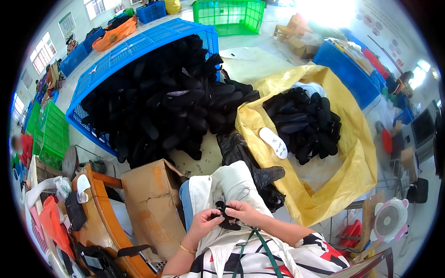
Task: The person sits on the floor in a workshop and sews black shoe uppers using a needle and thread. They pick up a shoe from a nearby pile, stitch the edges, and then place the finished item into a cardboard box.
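Note:
Over my lap, my left hand (206,224) and my right hand (243,212) meet with fingers pinched on a small black cloth-like piece (228,224). Its exact kind is hard to make out, since the fingers cover part of it. White cloth (236,183) lies across my knees beneath it. Ahead, a tipped blue crate (139,44) spills a big heap of black shoes (162,104). At the right, an open yellow sack (361,139) contains more black shoes (306,123). A white sole-shaped piece (273,142) with handwriting lies on the sack's near left edge.
A cardboard box (150,208) and a wooden chair (104,215) stand left of my legs. Black plastic (259,173) lies between my knees and the sack. At the right is a white fan (390,218). Green crates (229,17) and a blue bin (347,72) stand farther off.

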{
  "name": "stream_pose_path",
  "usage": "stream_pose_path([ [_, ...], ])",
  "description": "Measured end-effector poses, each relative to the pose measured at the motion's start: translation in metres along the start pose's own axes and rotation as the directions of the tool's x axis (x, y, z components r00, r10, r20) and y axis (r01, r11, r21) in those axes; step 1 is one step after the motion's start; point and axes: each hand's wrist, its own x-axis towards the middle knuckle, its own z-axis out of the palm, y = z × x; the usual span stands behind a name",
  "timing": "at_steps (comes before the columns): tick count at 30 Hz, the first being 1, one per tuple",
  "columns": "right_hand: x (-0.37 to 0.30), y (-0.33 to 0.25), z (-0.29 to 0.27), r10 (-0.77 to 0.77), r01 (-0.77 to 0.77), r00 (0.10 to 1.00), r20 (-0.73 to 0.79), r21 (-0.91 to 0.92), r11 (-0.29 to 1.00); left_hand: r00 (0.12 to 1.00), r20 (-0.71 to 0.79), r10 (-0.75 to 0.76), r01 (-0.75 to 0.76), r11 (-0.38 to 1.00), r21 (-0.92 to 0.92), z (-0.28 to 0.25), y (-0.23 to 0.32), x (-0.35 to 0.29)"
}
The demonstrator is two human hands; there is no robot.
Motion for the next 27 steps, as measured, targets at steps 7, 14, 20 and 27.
stream_pose_path([
  [7, 0.004, -0.004, 0.008, 0.01, -0.011, 1.0, 0.022, 0.027, 1.0, 0.999, 0.032, 0.013, -0.011, 0.999, -0.052, -0.003, 0.008, -0.003],
  [14, 0.013, 0.008, 0.004, -0.082, 0.09, 0.994, 0.066, -0.13, 0.987, 0.997, 0.042, -0.063, 0.066, 0.994, -0.084, -0.007, 0.01, -0.011],
  [20, 0.0, -0.026, -0.004, 0.004, 0.015, 0.999, 0.044, -0.418, 0.908, 0.996, 0.029, -0.08, 0.079, 0.997, 0.021, -0.004, 0.01, 0.0],
  [27, 0.018, -0.017, -0.036, -0.146, 0.07, 0.976, -0.161, -0.406, 0.911, 0.997, -0.071, -0.02, 0.008, 0.986, -0.167, -0.02, -0.004, 0.016],
])
